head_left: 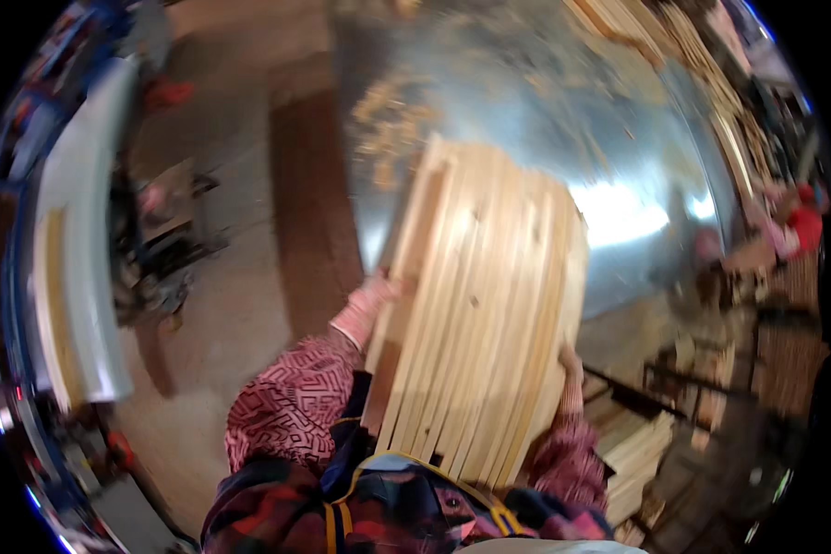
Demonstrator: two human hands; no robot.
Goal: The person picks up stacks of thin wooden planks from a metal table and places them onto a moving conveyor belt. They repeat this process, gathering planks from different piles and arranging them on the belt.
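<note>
A bundle of pale wooden strips [480,295], laid side by side, stretches from my body out over the metal-topped table [619,148]. My left hand [375,297], in a pinkish glove, is closed against the bundle's left side. On the opposite side my right hand [572,367] presses around the outer strip, so the bundle is held between both hands. The far end lies over the table surface, while the near end reaches my apron [415,475]. Fingers under the wood are hidden, and both hands are slightly blurred.
Wood shavings [392,120] lie on the table's left part. More strips are piled at its far right edge. A person in red [799,231] is at the right. Stacked wood [637,457] rests beside a dark metal frame at lower right. A long pale machine [78,240] stands left.
</note>
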